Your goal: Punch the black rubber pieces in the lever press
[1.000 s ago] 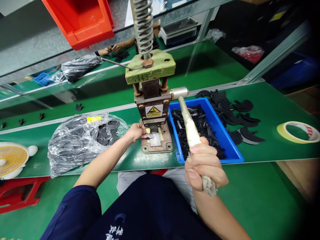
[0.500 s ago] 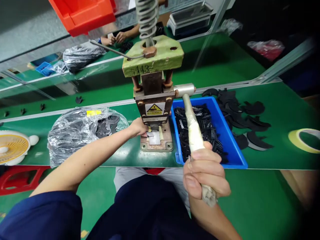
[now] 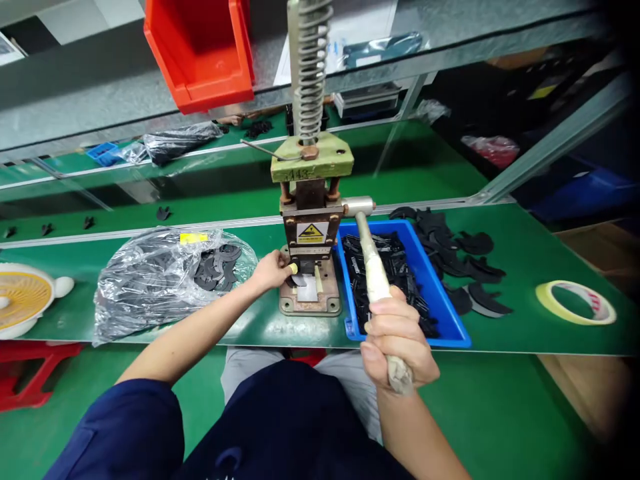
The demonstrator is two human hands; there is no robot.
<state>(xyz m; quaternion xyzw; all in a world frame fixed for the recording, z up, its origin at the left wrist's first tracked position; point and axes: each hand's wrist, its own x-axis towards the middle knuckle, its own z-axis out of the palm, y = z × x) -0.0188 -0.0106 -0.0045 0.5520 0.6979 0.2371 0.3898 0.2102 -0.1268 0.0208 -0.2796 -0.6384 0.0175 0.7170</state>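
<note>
My right hand is wrapped around the tape-covered lever of a hand press. At the press's left side, my left hand reaches in under the head, a yellow cover on its thumb. Its closed fingers are on a small dark curved piece, partly hidden by the hand. That piece lies at the tool opening, beside a pale metal plate on the press base. A warning label marks the press head.
Left of the press lies a clear plastic bag of black curved parts. To its right stands a blue bin of black parts, with loose curved pieces and a tape roll beyond. A fan and an overhead red bin are also there.
The view has tilted up and shifted, showing more of the shelf and red bin. My left thumb's yellow cover now shows clearly. My right hand keeps its hold on the lever.
</note>
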